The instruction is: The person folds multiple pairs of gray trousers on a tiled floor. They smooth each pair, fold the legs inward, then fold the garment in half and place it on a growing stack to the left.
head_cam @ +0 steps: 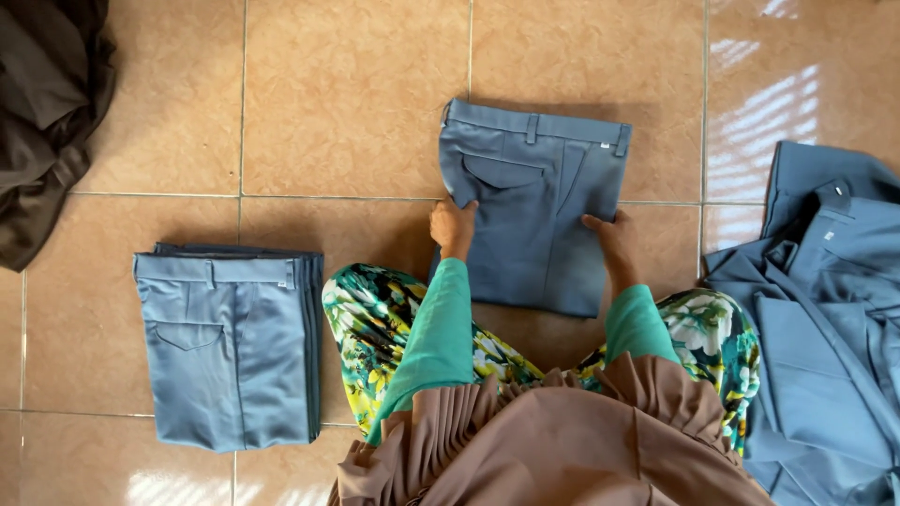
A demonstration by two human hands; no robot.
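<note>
Folded blue-grey trousers (530, 201) lie on the tiled floor just ahead of my knees, waistband at the far end. My left hand (453, 225) grips their left edge below the back pocket. My right hand (609, 234) holds the right edge. Both arms wear green sleeves.
A stack of folded blue-grey trousers (230, 342) sits on the floor (347, 94) to my left. A heap of unfolded blue-grey garments (825, 309) lies at the right. A dark brown cloth pile (42, 112) fills the far left corner. My floral-clad knees (375, 328) are below.
</note>
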